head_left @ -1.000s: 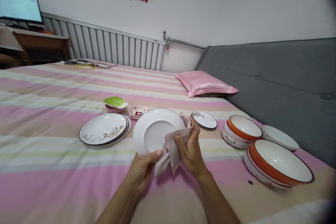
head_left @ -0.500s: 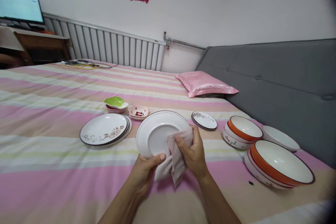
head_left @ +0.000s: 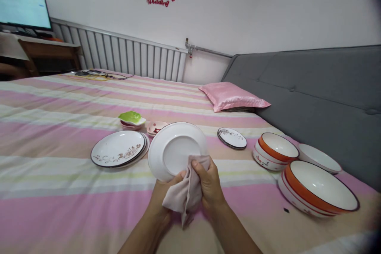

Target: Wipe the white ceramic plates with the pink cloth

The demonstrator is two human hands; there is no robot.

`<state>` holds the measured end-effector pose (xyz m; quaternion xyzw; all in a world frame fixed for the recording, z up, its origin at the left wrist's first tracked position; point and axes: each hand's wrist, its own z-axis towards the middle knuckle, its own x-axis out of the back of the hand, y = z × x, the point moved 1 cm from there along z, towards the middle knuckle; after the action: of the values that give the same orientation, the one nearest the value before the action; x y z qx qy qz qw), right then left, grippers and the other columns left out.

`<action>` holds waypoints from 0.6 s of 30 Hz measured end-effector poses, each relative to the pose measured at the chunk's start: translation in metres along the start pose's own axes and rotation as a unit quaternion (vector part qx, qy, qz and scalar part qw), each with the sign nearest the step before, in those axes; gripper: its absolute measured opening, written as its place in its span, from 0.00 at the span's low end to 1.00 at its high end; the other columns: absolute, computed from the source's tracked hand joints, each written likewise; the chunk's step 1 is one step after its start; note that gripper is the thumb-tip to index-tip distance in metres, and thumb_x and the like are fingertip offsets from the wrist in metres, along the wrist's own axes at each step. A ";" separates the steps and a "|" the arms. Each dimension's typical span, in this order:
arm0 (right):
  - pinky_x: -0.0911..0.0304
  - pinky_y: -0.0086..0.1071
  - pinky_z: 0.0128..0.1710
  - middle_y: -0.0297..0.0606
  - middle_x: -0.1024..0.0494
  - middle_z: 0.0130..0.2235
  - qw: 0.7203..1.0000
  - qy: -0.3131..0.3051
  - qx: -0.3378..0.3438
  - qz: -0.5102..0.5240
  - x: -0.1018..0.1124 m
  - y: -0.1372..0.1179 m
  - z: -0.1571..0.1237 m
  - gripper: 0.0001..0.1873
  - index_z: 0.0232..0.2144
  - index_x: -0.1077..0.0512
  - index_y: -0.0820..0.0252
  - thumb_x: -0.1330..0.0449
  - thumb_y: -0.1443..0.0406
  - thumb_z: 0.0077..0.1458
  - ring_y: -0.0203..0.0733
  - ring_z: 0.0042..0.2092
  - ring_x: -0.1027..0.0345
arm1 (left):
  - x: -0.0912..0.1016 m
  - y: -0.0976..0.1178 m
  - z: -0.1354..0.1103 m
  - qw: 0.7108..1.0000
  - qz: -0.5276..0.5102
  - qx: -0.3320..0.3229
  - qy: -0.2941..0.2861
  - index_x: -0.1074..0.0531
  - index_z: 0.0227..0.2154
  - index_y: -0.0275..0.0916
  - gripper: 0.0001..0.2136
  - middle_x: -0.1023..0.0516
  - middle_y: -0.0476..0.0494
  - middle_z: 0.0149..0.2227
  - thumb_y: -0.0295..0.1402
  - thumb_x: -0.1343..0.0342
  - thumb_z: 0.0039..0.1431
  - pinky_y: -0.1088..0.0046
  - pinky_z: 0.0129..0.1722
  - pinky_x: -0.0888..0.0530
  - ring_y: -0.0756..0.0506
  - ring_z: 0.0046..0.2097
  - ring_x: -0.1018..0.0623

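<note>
A white plate point(head_left: 178, 143) is held up over the bed, its underside with the round foot ring facing me. My left hand point(head_left: 165, 196) grips its lower left edge, thumb on the underside, partly covered by the cloth. My right hand point(head_left: 210, 184) is closed on a pale pinkish cloth point(head_left: 187, 194), pressing it against the plate's lower right rim. The cloth's loose end hangs down between both hands. Left of the plate lies a stack of flower-patterned plates point(head_left: 117, 149). Behind it are small pink dishes point(head_left: 156, 127), partly hidden by the held plate.
A green leaf-shaped dish point(head_left: 131, 117) tops another small stack. To the right lie small plates point(head_left: 232, 138), orange-banded bowls point(head_left: 278, 147), a large bowl point(head_left: 321, 186) and a white dish point(head_left: 318, 156). A pink pillow point(head_left: 233, 96) rests by the grey headboard point(head_left: 312, 79). Cables point(head_left: 101, 74) lie at the far left.
The plate has shifted slightly left and tilted more upright. My right hand has slid the cloth down and left along the rim, toward my left hand.
</note>
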<state>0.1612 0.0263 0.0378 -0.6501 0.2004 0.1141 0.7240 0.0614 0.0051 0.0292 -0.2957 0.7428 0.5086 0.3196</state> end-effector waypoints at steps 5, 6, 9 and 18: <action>0.33 0.30 0.31 0.35 0.23 0.30 0.999 -0.015 0.036 0.015 0.024 -0.016 0.014 0.19 0.35 0.30 0.61 0.33 0.61 0.38 0.39 0.30 0.30 | -0.001 0.015 -0.007 0.992 0.067 -0.068 -0.078 0.30 0.49 0.35 0.30 0.20 0.36 0.39 0.30 0.32 0.37 0.66 0.43 0.28 0.37 0.43 0.23; 0.33 0.29 0.30 0.35 0.23 0.30 0.999 -0.022 0.043 0.000 0.029 -0.021 0.017 0.19 0.35 0.29 0.61 0.33 0.61 0.37 0.39 0.30 0.30 | 0.000 0.021 -0.006 0.989 0.089 -0.085 -0.083 0.29 0.48 0.34 0.30 0.20 0.36 0.39 0.32 0.32 0.38 0.66 0.42 0.27 0.37 0.43 0.23; 0.34 0.28 0.30 0.36 0.23 0.30 0.994 -0.081 0.041 -0.064 0.042 -0.035 0.021 0.20 0.35 0.29 0.61 0.32 0.63 0.36 0.38 0.30 0.30 | 0.004 0.035 -0.001 0.981 0.132 -0.119 -0.073 0.29 0.48 0.36 0.28 0.20 0.37 0.40 0.34 0.33 0.41 0.68 0.39 0.27 0.38 0.42 0.23; 0.36 0.26 0.29 0.33 0.27 0.29 0.965 -0.185 0.033 -0.183 0.031 -0.040 0.015 0.15 0.34 0.31 0.63 0.35 0.65 0.41 0.34 0.29 0.34 | 0.004 0.023 0.006 0.986 0.116 -0.110 0.055 0.26 0.38 0.31 0.24 0.19 0.39 0.31 0.26 0.30 0.33 0.72 0.30 0.25 0.45 0.29 0.22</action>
<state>0.2081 0.0331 0.0616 -0.6190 -0.0555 0.0909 0.7782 0.0425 0.0176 0.0375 -0.2683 0.7281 0.6037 0.1830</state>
